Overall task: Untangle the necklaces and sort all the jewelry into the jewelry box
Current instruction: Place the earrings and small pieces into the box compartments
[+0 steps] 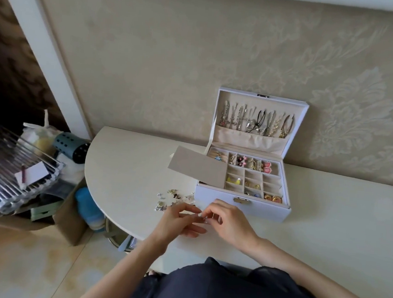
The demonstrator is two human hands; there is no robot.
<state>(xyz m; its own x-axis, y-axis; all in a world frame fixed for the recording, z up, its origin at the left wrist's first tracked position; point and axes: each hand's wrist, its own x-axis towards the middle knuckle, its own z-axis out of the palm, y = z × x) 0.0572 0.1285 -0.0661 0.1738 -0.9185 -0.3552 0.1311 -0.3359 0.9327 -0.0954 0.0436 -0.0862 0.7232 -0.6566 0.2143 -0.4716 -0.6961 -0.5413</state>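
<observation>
The jewelry box (pixel 268 211) stands open on the white desk (pixel 129 166), its back against the patterned wall (pixel 174 63). The raised lid has a row of necklaces (pixel 257 121) hanging inside it, their lower ends tucked into a cloth pocket. The tray below is split into small compartments. Several hold colourful earrings and gold pieces, and a few on the right look bare. A beige flap (pixel 197 166) lies tilted over the left part of the box, its edge reaching past the box's side.

A little heap of loose jewelry (pixel 174 199) lies on the desk, just left of the box's front corner.

Both hands meet near the desk's edge in front of the box. The left hand (pixel 179 221) and right hand (pixel 229 223) each pinch a small piece (pixel 204 219) between thumb and fingertips. It seems silvery, but it is too small to tell what it is. The left hand's fingers are close to the loose heap.

Left of the desk, on the floor, there is a clear ribbed rack (pixel 11 168), a blue holder (pixel 72 147) and a blue bottle (pixel 90 208).
</observation>
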